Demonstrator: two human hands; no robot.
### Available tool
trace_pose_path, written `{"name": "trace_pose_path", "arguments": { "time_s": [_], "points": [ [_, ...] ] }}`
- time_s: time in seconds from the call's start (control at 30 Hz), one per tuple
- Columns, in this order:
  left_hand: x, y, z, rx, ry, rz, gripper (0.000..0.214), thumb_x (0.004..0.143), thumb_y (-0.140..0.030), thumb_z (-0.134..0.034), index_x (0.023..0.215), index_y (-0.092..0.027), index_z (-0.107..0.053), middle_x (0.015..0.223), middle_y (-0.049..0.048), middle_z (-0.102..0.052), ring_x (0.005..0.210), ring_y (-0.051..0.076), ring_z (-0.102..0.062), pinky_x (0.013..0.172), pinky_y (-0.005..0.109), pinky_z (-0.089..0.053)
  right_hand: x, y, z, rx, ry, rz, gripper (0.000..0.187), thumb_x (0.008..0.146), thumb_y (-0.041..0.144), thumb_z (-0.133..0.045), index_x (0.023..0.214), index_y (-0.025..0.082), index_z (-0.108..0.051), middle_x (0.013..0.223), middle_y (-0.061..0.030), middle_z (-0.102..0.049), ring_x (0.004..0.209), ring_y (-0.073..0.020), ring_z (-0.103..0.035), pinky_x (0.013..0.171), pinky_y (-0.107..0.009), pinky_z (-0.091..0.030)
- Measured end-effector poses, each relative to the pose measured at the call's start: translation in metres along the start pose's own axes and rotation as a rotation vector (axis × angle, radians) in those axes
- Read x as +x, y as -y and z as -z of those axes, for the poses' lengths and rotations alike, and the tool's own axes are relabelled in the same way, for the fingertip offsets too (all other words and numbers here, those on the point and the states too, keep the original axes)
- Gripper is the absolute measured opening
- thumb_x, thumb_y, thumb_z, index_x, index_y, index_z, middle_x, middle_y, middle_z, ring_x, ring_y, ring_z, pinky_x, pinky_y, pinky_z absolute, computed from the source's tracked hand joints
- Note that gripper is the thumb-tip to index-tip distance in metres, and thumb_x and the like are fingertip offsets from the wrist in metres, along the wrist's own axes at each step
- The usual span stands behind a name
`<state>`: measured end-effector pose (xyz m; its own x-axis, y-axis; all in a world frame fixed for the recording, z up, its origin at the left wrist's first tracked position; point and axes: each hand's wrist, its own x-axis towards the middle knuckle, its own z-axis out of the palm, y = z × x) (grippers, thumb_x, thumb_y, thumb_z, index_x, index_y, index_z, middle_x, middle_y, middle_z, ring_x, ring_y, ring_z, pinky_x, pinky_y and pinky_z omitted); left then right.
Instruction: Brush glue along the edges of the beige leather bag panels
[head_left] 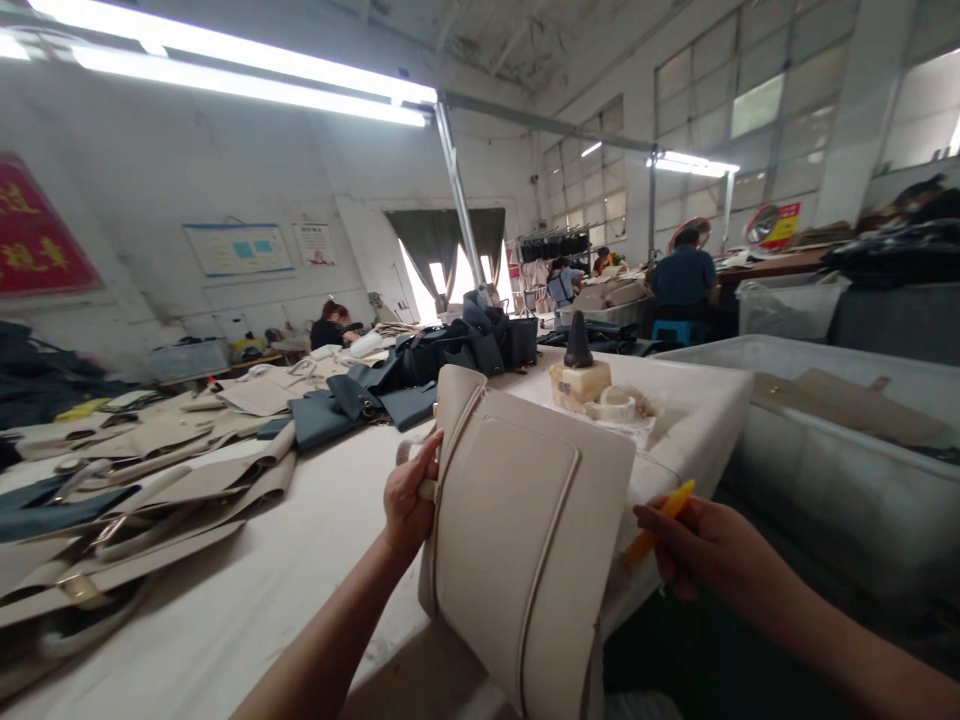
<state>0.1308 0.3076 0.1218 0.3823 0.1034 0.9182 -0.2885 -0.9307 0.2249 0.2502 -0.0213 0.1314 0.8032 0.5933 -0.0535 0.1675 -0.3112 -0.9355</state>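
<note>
A beige leather bag [517,530] stands tilted at the near edge of the white worktable [300,560], its two thin straps running down its face. My left hand [409,495] is closed on the bag's left edge near the top. My right hand [694,545], just right of the bag and off the table's edge, pinches a slim yellow-orange tool [664,520] that points up toward the bag.
Beige and dark blue bag pieces [150,470] lie piled along the table's left. A block with a dark cone [579,375] and a tape roll [619,405] sit behind the bag. Grey plastic bins [825,450] stand to the right. Other people work at far tables.
</note>
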Motion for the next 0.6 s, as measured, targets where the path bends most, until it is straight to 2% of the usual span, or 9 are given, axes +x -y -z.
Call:
{"name": "trace_pose_path", "arguments": {
  "time_s": [0.1, 0.23, 0.4, 0.53, 0.6],
  "points": [
    [0.000, -0.007, 0.005, 0.035, 0.043, -0.106, 0.045, 0.091, -0.023, -0.044, 0.135, -0.019, -0.056, 0.069, -0.0015, -0.062, 0.062, 0.012, -0.059, 0.060, 0.023, -0.045, -0.008, 0.000, -0.002, 0.037, -0.020, -0.015, 0.073, 0.054, 0.094, -0.046, 0.050, 0.021, -0.053, 0.046, -0.0063, -0.057, 0.042, -0.0145, -0.053, 0.045, -0.026, -0.042],
    [0.003, -0.019, 0.010, 0.028, 0.145, -0.198, 0.049, 0.091, -0.025, -0.041, 0.139, -0.019, -0.052, 0.062, -0.0043, -0.053, 0.056, 0.010, -0.054, 0.056, 0.022, -0.041, -0.007, -0.008, -0.006, 0.132, 0.002, -0.066, 0.076, 0.040, 0.098, -0.051, 0.053, 0.023, -0.049, 0.047, -0.0046, -0.057, 0.038, -0.0149, -0.050, 0.040, -0.027, -0.037],
    [0.000, -0.023, 0.013, 0.029, 0.148, -0.148, 0.047, 0.091, -0.024, -0.044, 0.136, -0.019, -0.055, 0.066, -0.0025, -0.057, 0.060, 0.011, -0.057, 0.059, 0.023, -0.045, -0.013, -0.002, 0.003, 0.026, -0.082, -0.024, 0.080, 0.047, 0.099, -0.044, 0.052, 0.020, -0.055, 0.051, -0.0077, -0.059, 0.044, -0.0158, -0.054, 0.048, -0.028, -0.042],
    [-0.007, -0.019, 0.017, 0.011, 0.120, -0.095, 0.046, 0.090, -0.026, -0.046, 0.135, -0.018, -0.057, 0.068, -0.0012, -0.060, 0.064, 0.012, -0.061, 0.064, 0.024, -0.051, -0.021, -0.001, -0.006, 0.148, -0.011, -0.063, 0.077, 0.043, 0.098, -0.047, 0.055, 0.022, -0.052, 0.049, -0.0055, -0.058, 0.040, -0.0154, -0.052, 0.043, -0.028, -0.041],
    [-0.010, -0.017, 0.019, 0.012, 0.119, -0.056, 0.046, 0.090, -0.027, -0.047, 0.134, -0.018, -0.058, 0.070, -0.0008, -0.062, 0.065, 0.013, -0.062, 0.068, 0.026, -0.054, -0.022, -0.008, -0.014, 0.133, 0.009, -0.065, 0.074, 0.047, 0.096, -0.046, 0.053, 0.023, -0.051, 0.047, -0.0051, -0.057, 0.038, -0.0151, -0.050, 0.041, -0.027, -0.040]
  ]
}}
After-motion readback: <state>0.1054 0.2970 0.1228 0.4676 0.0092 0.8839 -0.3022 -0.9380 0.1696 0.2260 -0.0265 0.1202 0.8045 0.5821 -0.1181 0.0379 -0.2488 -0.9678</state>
